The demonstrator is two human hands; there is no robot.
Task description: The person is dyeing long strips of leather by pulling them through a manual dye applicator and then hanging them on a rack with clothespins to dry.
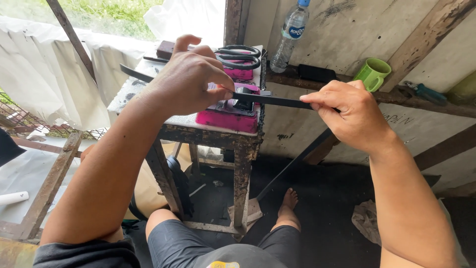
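Here both hands stretch a black strap beside scissors.

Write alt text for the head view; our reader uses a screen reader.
Two bare hands, left hand and right hand, hold a black strap taut over a small worn table bearing a pink block and black scissors.

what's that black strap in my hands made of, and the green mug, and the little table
Black strap: flat, matte, bends slightly, probably woven webbing or rubber. Green mug: smooth, glossy, likely plastic, possibly glazed ceramic. Table: rough, weathered wooden legs, stained top.
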